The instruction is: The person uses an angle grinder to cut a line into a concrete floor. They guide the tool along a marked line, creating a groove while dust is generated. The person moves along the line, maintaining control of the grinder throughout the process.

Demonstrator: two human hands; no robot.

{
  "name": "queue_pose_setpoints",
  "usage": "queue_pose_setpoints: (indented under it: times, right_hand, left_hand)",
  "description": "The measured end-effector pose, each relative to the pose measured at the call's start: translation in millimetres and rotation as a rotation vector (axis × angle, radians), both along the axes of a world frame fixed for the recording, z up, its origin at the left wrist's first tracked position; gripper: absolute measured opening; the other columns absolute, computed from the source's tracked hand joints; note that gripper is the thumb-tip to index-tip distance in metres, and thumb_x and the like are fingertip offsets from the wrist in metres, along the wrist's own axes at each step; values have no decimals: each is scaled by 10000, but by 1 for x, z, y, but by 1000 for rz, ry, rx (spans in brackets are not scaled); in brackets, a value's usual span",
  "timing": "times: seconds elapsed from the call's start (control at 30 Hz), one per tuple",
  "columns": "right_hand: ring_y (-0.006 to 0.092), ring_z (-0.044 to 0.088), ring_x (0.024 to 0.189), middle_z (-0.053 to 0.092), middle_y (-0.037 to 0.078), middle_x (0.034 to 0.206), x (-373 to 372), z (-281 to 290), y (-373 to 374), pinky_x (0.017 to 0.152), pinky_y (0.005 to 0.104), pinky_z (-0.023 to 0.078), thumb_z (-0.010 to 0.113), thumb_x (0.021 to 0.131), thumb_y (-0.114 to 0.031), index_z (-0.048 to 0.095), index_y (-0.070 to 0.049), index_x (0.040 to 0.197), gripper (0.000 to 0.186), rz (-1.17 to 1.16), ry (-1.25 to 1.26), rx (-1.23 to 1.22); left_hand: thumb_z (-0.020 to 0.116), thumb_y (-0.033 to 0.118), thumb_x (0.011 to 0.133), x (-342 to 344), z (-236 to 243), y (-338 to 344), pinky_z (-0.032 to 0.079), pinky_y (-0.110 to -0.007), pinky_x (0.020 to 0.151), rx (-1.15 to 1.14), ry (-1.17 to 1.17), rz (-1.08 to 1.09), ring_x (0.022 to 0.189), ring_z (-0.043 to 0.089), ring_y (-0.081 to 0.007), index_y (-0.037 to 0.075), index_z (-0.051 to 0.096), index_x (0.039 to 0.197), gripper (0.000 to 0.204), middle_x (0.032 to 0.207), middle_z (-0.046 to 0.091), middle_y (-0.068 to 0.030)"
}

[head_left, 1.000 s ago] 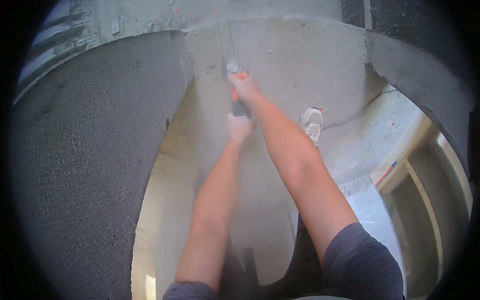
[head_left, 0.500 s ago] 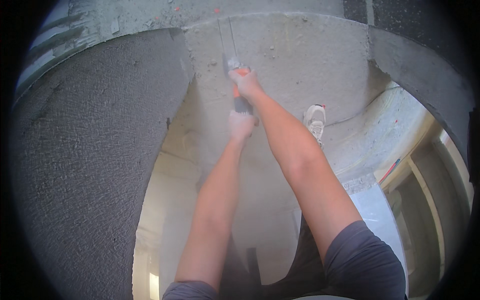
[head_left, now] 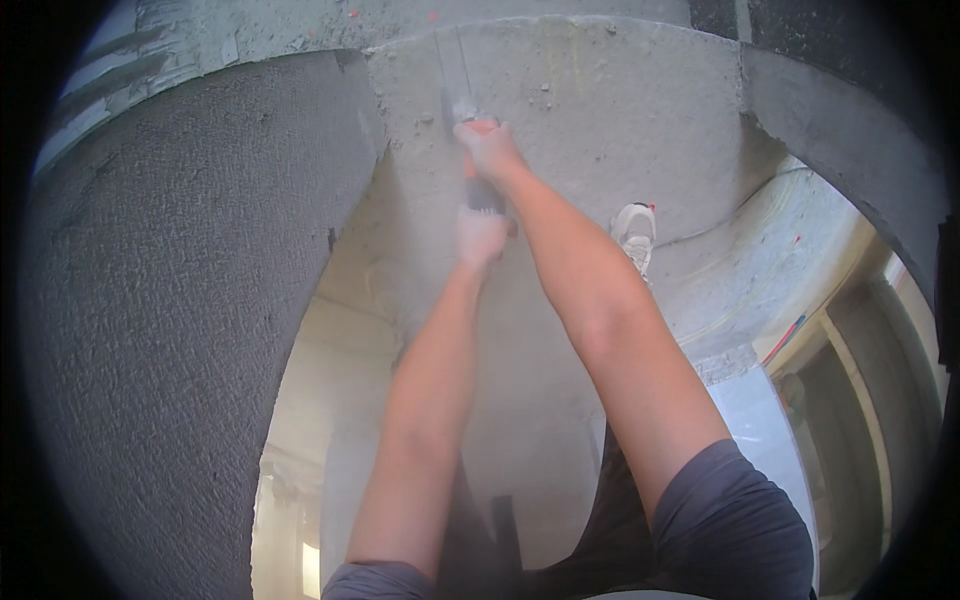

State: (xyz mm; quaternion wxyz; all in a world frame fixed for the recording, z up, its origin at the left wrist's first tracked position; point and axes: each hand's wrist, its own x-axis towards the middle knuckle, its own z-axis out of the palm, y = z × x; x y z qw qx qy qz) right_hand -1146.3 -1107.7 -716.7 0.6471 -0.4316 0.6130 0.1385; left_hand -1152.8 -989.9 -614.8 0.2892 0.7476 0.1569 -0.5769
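Observation:
An angle grinder (head_left: pixel 484 195) with an orange and dark body lies lengthwise in both my hands, its head against the grey concrete surface (head_left: pixel 620 110). My right hand (head_left: pixel 492 152) wraps round its orange front part. Closer to me, my left hand (head_left: pixel 482 236) grips the dark rear end. Two thin parallel grooves (head_left: pixel 462 62) run away from the tool's head in the concrete. Pale dust coats both hands and blurs the head, so the disc cannot be made out.
A rough dark-grey plastered wall (head_left: pixel 190 270) rises on the left. My light shoe (head_left: pixel 635 235) stands right of my arms. Small crumbs (head_left: pixel 545 88) lie on the concrete. Further right are a pale panel (head_left: pixel 755 430) and a red and blue strip (head_left: pixel 785 340). Dust hangs in the air.
Both hands and the grinder have shifted slightly farther away, along the grooves. Haze round the tool's head has thickened, and the grooves look fainter.

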Motion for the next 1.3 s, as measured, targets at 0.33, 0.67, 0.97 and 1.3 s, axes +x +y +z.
queue_pose_setpoints:
  times: [0.33, 0.67, 0.97, 1.3]
  right_hand:
    - [216, 757, 866, 769, 127, 1070, -40, 13, 29, 831, 389, 591, 801, 960, -460, 565, 46, 1393, 706, 38, -40, 83]
    - [403, 671, 1341, 646, 285, 1472, -79, 23, 79, 1123, 489, 513, 804, 927, -591, 435, 94, 1544, 992, 61, 173, 16]
    - [392, 671, 1351, 643, 248, 1497, -91, 39, 96, 1129, 501, 513, 782, 935, -634, 459, 25, 1532, 946, 142, 330, 50]
    - [393, 726, 1238, 715, 241, 1361, -105, 81, 100, 1050, 500, 546, 795, 930, -634, 513, -19, 1461, 860, -13, 233, 42]
  left_hand:
    - [789, 62, 688, -25, 23, 22, 536, -439, 583, 133, 103, -62, 694, 696, -257, -34, 677, 964, 313, 838, 716, -129]
    - [825, 66, 654, -67, 18, 68, 576, -444, 643, 205, 81, -69, 725, 739, -294, -46, 658, 979, 383, 867, 747, -177]
    - [800, 41, 665, -72, 38, 78, 504, -419, 520, 194, 182, -59, 595, 659, -227, 2, 622, 864, 270, 729, 660, -88]
    - [829, 118, 725, -102, 34, 105, 560, -466, 626, 136, 29, -136, 648, 725, -266, -38, 707, 827, 223, 722, 727, -158]
